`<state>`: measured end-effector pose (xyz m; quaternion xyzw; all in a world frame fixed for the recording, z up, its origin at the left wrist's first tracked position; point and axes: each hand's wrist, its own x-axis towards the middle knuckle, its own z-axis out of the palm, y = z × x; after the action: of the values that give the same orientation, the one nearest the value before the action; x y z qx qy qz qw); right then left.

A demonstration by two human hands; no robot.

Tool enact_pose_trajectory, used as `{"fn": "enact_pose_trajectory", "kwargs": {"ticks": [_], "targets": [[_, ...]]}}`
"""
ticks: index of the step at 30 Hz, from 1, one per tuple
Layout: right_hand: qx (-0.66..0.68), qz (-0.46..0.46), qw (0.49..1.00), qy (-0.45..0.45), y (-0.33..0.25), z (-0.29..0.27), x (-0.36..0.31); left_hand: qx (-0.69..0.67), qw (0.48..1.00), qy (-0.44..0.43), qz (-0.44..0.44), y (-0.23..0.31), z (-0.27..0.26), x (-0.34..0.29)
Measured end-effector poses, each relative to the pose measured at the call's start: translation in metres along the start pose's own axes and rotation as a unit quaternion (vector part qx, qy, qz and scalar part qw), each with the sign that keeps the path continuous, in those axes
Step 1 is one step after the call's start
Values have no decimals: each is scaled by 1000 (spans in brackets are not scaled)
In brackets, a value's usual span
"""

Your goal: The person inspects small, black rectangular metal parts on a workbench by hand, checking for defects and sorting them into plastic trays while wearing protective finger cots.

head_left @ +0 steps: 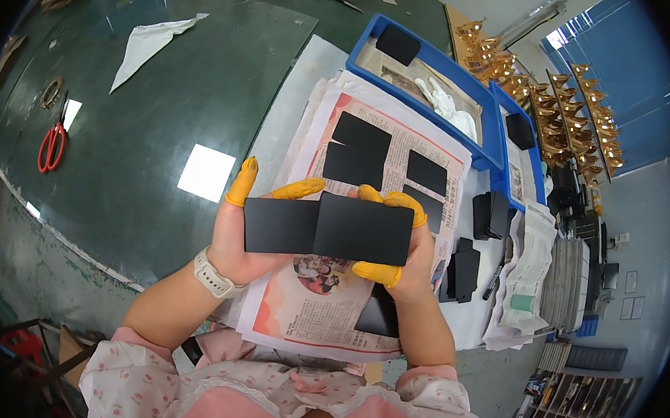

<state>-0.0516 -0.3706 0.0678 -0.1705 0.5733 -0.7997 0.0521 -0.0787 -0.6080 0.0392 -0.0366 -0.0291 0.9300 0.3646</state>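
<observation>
My left hand (233, 241), with yellow finger cots and a white wrist watch, holds a flat black rectangular plate (278, 226). My right hand (403, 254), also in yellow finger cots, grips a second black plate (364, 230) that overlaps the first plate's right edge. Both plates are held level above a spread newspaper (320, 309). Several more black plates (362, 135) lie on the newspaper beyond my hands, and one (380, 316) lies under my right wrist.
A blue tray (485, 150) holds a black plate and white cloth at the back right. Stacks of black plates (464, 272) stand to the right. Gold ornaments (566, 124) line the far right. Red scissors (52, 147) and white cloth (149, 41) lie on the green table.
</observation>
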Motion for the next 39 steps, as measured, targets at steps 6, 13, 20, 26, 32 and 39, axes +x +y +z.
{"fn": "enact_pose_trajectory", "kwargs": {"ticks": [6,13,20,26,32,39], "targets": [[-57,-30,998,-27,1,0,-3,23,1000,11,0,0,1,-2],[-250,-131,958,-58,-3,9,-5,71,997,-6,-11,-5,3,0],[-549,-181,806,-126,2,23,3,68,995,62,-40,-16,2,2],[-526,-165,823,-138,4,20,7,-1,997,-22,-76,-14,-4,2],[-435,-165,883,-66,16,3,-5,69,996,28,-49,-12,0,0],[-433,-135,872,-184,1,7,3,4,999,16,-36,-10,-6,-1]]}}
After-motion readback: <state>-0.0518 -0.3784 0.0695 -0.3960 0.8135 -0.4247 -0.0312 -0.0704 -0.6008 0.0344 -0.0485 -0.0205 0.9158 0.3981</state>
